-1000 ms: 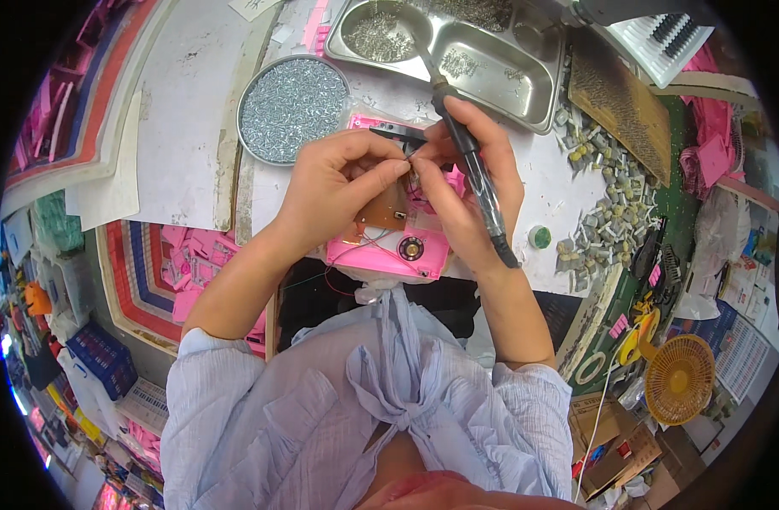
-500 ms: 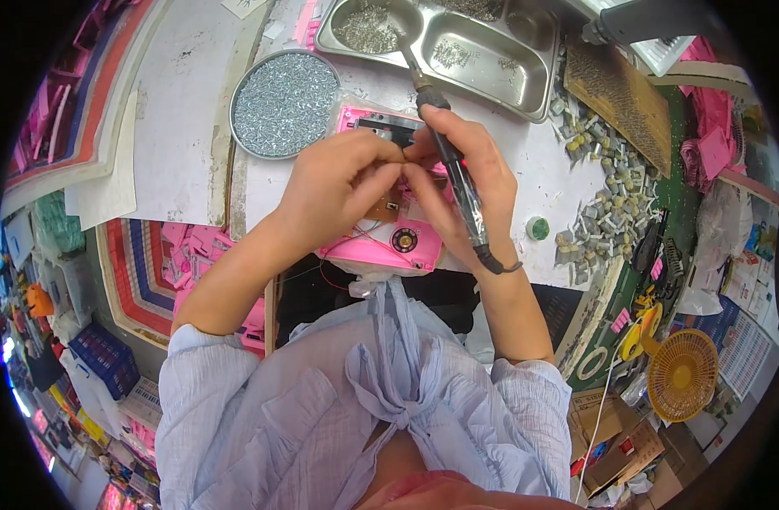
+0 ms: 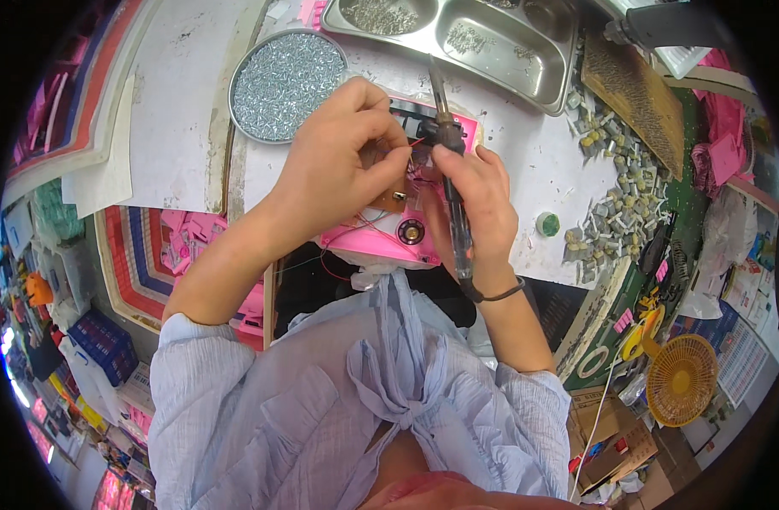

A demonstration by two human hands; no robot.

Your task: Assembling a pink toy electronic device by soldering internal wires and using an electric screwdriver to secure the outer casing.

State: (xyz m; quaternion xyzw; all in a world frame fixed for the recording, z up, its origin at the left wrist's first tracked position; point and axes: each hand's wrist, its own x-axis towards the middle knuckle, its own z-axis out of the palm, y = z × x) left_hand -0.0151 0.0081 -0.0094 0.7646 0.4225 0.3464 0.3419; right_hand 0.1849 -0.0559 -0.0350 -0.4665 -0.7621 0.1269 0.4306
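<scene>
The iron (image 3: 451, 183) has swung upright since half a second ago, its tip now pointing toward the tray (image 3: 457, 42). The right hand (image 3: 474, 200) grips it, while the left hand (image 3: 342, 161) pinches a red wire (image 3: 413, 143) over the pink casing (image 3: 381, 242) lying under both hands on the table (image 3: 525, 161).

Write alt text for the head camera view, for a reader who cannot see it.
Seen from above, a person's right hand holds a soldering iron over a pink plastic device with thin wires, while the left hand pinches a part beside the tip. Behind them on the white worktable sit a round tray of screws and a divided metal tray.
</scene>
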